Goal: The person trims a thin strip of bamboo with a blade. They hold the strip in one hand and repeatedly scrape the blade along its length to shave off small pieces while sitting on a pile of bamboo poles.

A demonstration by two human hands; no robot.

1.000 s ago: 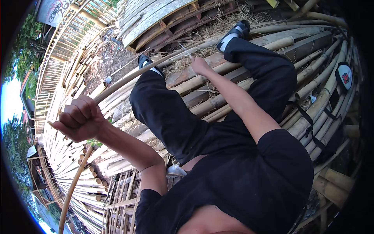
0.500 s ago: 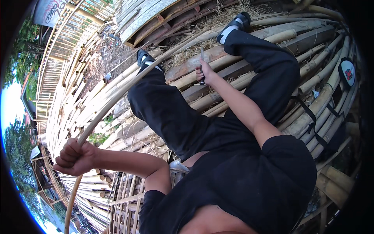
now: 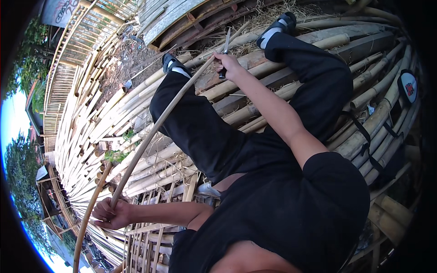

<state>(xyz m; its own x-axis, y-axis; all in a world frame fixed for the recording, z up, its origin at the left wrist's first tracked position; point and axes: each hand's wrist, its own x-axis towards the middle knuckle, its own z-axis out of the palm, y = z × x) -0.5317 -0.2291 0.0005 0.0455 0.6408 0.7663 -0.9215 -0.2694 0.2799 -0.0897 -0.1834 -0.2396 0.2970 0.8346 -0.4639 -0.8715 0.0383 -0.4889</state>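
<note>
My left hand (image 3: 111, 214) is closed around a long, thin bamboo strip (image 3: 157, 125) at the lower left. The strip slants up across my left leg to my right hand (image 3: 230, 67). My right hand grips a knife (image 3: 226, 43) by its dark handle, blade pointing away from me. Its fingertips touch the strip beside the knife; whether the blade meets the strip, I cannot tell. A curved brown length of bamboo (image 3: 88, 214) stands just left of my left hand; whether it joins the held strip is unclear.
Bamboo poles (image 3: 318, 43) lie under and around my legs, with many more stacked to the left. A wooden platform (image 3: 170, 22) stands ahead beyond my feet. Woven slats (image 3: 150, 241) lie near my left elbow. A dark strapped bag (image 3: 387, 159) rests at right.
My left hand has moved right and down along the strip. My right hand has moved left and away with the knife, and its fingers now touch the strip.
</note>
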